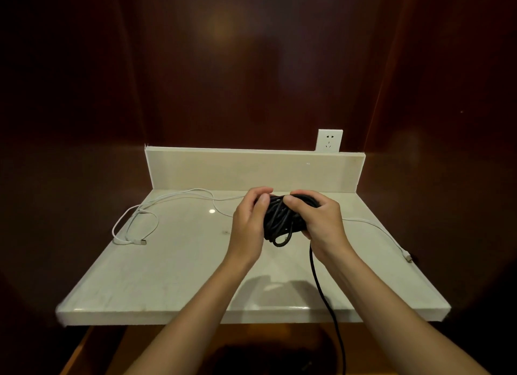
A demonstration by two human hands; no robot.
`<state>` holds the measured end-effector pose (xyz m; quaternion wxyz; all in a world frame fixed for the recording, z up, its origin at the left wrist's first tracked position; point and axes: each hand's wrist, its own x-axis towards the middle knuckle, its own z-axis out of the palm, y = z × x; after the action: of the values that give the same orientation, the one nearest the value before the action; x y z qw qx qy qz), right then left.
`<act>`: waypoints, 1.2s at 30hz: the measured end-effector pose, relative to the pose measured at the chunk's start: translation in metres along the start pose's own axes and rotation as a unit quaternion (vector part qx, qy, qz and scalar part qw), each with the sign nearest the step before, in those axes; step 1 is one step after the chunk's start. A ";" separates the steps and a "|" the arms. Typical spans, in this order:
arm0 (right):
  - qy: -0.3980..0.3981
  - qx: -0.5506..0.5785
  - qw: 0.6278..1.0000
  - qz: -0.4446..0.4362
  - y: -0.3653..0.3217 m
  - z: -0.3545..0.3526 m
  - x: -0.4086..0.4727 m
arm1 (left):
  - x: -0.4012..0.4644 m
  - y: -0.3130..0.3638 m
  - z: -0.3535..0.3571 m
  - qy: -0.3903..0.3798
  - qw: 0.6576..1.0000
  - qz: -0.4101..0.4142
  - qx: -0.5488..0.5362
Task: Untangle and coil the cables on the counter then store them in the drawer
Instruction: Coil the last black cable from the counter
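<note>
Black cable bundle held above the desk, white cable waiting.

The white cable [134,220] lies loose on the desk [173,276]; left hand [249,223] and right hand [321,220] both grasp the black cable [279,220], soft and springy, best gripped around its whole coil.

Dim, warm light from above; a small glare spot on the pale glossy stone worktop [167,262], soft hand shadows near its front edge, dark vignetted corners, wide-angle bending.
</note>
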<state>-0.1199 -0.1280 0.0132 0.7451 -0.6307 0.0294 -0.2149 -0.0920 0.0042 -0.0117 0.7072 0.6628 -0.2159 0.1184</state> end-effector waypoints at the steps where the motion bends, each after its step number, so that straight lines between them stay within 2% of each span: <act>1: 0.005 0.006 1.000 0.001 -0.001 0.002 -0.001 | -0.003 -0.002 0.000 -0.014 1.000 0.017 0.007; 5: 0.028 0.029 0.999 0.006 -0.004 0.004 -0.002 | -0.010 -0.010 -0.006 -0.081 0.989 0.078 0.098; 8: 0.037 0.051 0.997 0.044 -0.003 0.004 -0.002 | -0.009 -0.013 -0.009 -0.122 0.977 0.100 0.140; 11: 0.024 0.048 0.994 0.097 -0.001 0.007 -0.003 | -0.008 -0.015 -0.009 -0.070 0.980 0.122 0.142; 14: 0.005 0.009 0.994 0.105 0.000 0.009 -0.004 | -0.006 -0.017 -0.007 -0.026 0.985 0.141 0.099; 22: -0.024 -0.165 0.985 -0.041 -0.003 0.008 -0.006 | -0.006 -0.016 0.007 0.103 0.990 0.096 -0.029; 25: 0.000 -0.225 0.971 -0.084 -0.004 0.008 -0.005 | -0.007 -0.013 0.012 0.105 0.990 0.083 -0.038; 31: 0.039 -0.238 0.965 -0.106 -0.001 0.008 -0.005 | -0.003 -0.011 0.009 0.067 0.996 0.056 0.000; 33: 0.018 -0.229 0.969 -0.093 0.000 0.006 -0.005 | -0.001 -0.011 0.005 0.061 0.996 0.069 0.007; 36: -0.059 -0.227 0.970 -0.070 -0.005 0.001 -0.002 | 0.002 -0.012 -0.002 0.057 0.993 0.098 0.021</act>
<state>-0.1227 -0.1268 0.0175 0.5662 -0.7952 -0.0108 -0.2169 -0.0848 0.0051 -0.0217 0.6891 0.6454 -0.2369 0.2290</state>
